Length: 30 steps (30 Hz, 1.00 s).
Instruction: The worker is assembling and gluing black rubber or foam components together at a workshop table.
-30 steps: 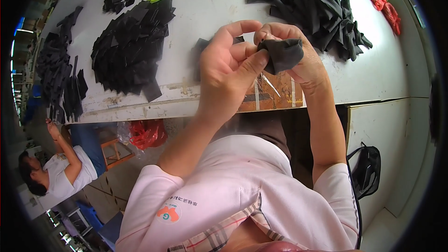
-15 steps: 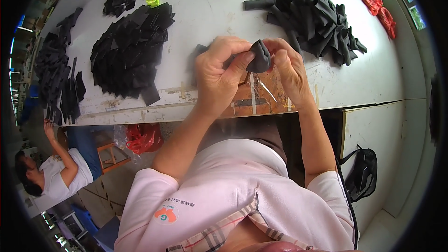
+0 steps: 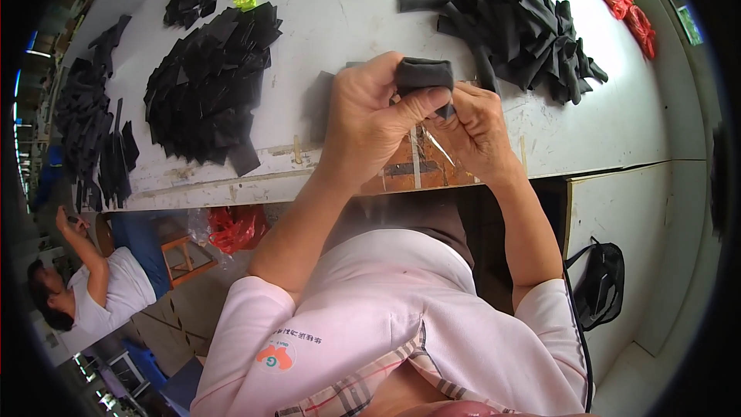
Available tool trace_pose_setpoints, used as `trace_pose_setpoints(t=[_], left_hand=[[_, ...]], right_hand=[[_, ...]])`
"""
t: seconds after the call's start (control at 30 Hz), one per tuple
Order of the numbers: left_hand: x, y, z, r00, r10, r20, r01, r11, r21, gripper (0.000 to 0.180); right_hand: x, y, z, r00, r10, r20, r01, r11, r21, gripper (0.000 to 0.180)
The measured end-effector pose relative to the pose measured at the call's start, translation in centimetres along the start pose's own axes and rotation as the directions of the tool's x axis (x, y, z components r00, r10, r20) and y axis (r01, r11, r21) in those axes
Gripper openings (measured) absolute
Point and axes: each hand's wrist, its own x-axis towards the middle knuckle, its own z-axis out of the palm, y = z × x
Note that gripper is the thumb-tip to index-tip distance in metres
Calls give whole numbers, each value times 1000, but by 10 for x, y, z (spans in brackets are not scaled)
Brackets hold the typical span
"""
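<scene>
Fabric, a small dark rolled piece [image 3: 424, 76], sits above the white worktop [image 3: 347, 8] edge, clamped between the left hand [image 3: 370, 120] and right hand [image 3: 475, 127], both grips closed on it. Heaps of black pieces [image 3: 212, 89] lie on either side.

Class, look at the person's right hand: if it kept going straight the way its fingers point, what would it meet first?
The right hand points up and left, so it would first press into the rolled black fabric piece that both hands pinch, then the left hand. Depth is hard to judge here.
</scene>
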Motion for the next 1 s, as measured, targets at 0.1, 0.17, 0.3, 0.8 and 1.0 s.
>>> trace_pose_setpoints(t=[0.1,0.17,0.3,0.8,1.0], left_hand=[[4,-5,1,994,23,104,-79,810,580,11],[8,-8,1,997,55,58,-79,784,616,10],[3,-4,4,989,123,87,-148,702,696,11],[0,-6,-3,998,28,61,-30,999,41,14],[-1,-5,3,998,64,-15,-62,992,114,9]], right_hand=[[-16,16,15,1000,21,-22,-18,989,149,15],[-15,22,15,971,210,118,-226,962,152,12],[-11,12,11,995,-30,-99,49,978,203,17],[-13,26,18,969,210,134,-232,955,183,12],[-10,15,10,978,177,111,-191,973,132,14]])
